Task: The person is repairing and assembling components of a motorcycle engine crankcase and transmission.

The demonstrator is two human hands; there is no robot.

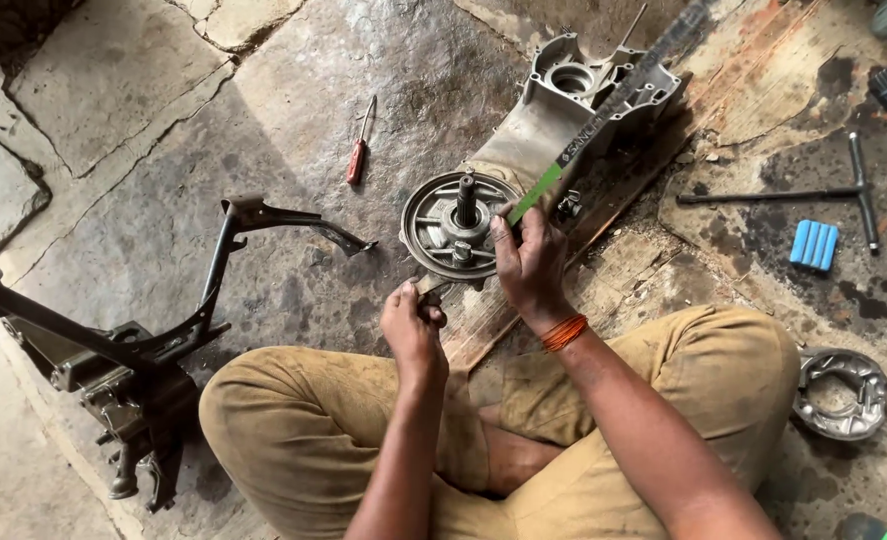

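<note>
Sitting cross-legged on the stone floor [293, 110], I have my right hand [531, 262] closed around the lower end of a long green-and-grey flat bar [603, 110] that slants up across the grey engine casing [533, 140], which lies on the floor just ahead of my knees. My left hand [411, 330] is curled shut on a small tool handle [431, 287] at the near rim of the casing's round drum [433, 215]. A red screwdriver [359, 150] lies off to the left, a T-handle wrench [843, 190] and blue block [814, 244] to the right.
</note>
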